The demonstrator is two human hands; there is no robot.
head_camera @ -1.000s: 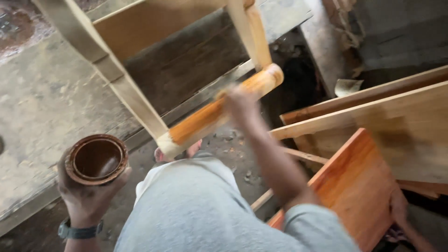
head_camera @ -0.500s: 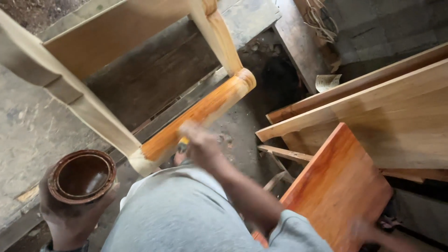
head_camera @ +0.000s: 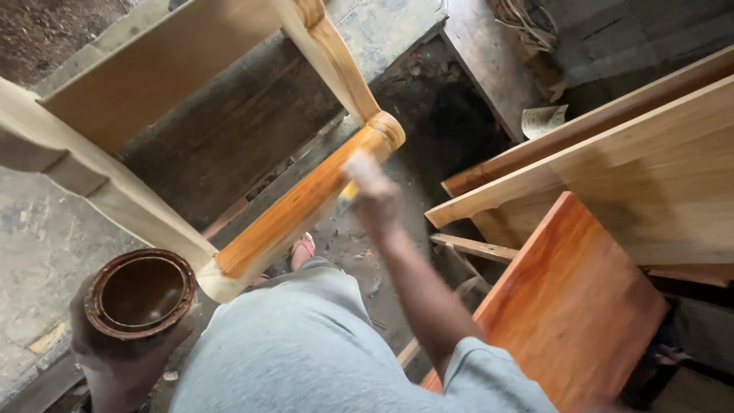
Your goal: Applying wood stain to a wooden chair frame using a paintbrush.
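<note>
Fingers of the right hand [head_camera: 372, 195] are closed in a grip on a small applicator with a yellowish end [head_camera: 348, 195], blurred too much to tell its kind, and press it against the side of a round turned wooden rail [head_camera: 306, 200]. That rail runs on a slant from lower left to upper right; most of its length shines wet orange-brown, while its lower-left end is pale bare wood. It belongs to a light, unfinished wooden furniture frame [head_camera: 92, 183] whose other rails and flat panel are uncoated.

Down at the lower left, the left hand [head_camera: 115, 344] is wrapped from below around a round, stain-caked brown tin [head_camera: 141, 292], clamped on it with the mouth facing up and dark liquid inside. Tin and rail end sit just beside each other without clearly touching.

Between the arms lies the person's grey clothing [head_camera: 306, 352], and a foot in a pink sandal [head_camera: 302, 248] shows under the rail on the dirty floor [head_camera: 46, 237]. To the right, an orange-stained flat wooden board [head_camera: 573, 306] leans near pale bare planks [head_camera: 612, 168] stacked behind it.
</note>
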